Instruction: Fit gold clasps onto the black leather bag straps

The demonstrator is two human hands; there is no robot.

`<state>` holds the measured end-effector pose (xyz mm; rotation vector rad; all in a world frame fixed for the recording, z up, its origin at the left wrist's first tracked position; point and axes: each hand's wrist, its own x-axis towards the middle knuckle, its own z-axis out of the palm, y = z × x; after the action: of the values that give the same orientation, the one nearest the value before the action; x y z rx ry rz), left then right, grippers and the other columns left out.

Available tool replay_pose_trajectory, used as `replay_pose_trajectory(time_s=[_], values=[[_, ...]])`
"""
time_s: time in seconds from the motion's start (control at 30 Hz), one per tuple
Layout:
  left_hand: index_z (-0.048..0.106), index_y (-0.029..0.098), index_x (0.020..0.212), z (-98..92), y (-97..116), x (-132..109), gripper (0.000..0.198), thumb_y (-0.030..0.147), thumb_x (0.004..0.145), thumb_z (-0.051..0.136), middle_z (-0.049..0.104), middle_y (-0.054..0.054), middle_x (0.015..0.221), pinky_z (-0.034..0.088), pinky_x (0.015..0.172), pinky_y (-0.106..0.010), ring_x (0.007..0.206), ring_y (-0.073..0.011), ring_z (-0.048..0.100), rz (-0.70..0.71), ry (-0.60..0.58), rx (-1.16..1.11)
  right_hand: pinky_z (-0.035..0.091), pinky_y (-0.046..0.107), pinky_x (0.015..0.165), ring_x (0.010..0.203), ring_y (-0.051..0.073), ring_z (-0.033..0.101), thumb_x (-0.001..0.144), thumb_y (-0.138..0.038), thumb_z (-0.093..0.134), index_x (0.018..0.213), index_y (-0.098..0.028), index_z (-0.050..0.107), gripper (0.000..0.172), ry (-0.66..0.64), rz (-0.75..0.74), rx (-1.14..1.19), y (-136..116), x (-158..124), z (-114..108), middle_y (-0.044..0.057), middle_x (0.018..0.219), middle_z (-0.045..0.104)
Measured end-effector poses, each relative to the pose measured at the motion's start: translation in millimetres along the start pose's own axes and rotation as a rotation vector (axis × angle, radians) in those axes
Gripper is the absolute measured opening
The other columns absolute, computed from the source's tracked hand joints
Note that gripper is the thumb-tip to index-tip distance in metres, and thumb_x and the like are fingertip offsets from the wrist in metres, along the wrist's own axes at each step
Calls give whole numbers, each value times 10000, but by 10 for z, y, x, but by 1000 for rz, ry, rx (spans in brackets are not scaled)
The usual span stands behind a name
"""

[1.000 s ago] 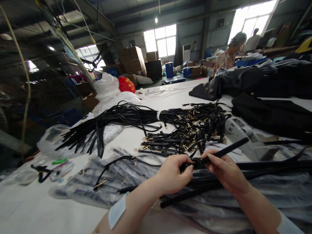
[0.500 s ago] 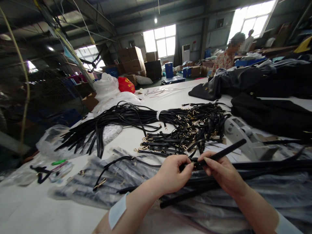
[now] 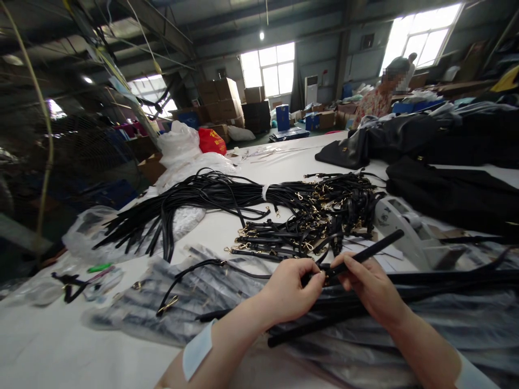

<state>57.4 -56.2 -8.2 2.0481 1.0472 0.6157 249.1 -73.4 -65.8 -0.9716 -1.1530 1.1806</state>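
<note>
Both hands meet over the front of the table, pinching one black strap. My left hand closes thumb and fingers on the strap near a small gold fitting, mostly hidden by the fingers. My right hand grips it just beside, and the strap's free end points up to the right. From the left hand a thin strap trails leftward to a gold snap hook lying on plastic-wrapped straps. More long black straps lie beneath the hands.
Behind the hands lie a tied bundle of black straps and a heap of straps with gold hooks. A pale tape dispenser stands right, near black bags. A co-worker is beyond. A green object lies left.
My right thumb has shifted slightly up along the strap, and the strap's free end has moved a little left. The left hand keeps its pinch.
</note>
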Motion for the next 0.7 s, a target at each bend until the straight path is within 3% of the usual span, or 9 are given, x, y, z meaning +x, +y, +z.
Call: replay_pose_trajectory(time_s=[0.23, 0.43, 0.7], values=[[618, 167, 709, -16, 0, -3, 270, 325, 888, 493, 569, 18, 614, 339, 563, -226, 583, -112, 475, 22, 3, 45, 409, 260, 602, 553, 128, 529, 967, -485, 518, 562, -174, 626, 522, -5, -58, -221, 126, -11, -86, 20, 534, 601], [605, 168, 694, 3, -2, -13, 264, 315, 885, 498, 580, 11, 619, 347, 573, -229, 591, -117, 493, 35, 23, 71, 395, 266, 564, 478, 123, 510, 962, -535, 491, 515, -181, 589, 578, -23, -96, -350, 47, -21, -41, 11, 440, 558], [595, 172, 695, 35, -11, -2, 246, 316, 872, 504, 580, 15, 617, 349, 573, -225, 583, -112, 485, 26, 33, 53, 414, 266, 577, 514, 129, 528, 976, -527, 465, 545, -180, 578, 564, -79, -138, -334, 38, -49, -12, 13, 498, 566]])
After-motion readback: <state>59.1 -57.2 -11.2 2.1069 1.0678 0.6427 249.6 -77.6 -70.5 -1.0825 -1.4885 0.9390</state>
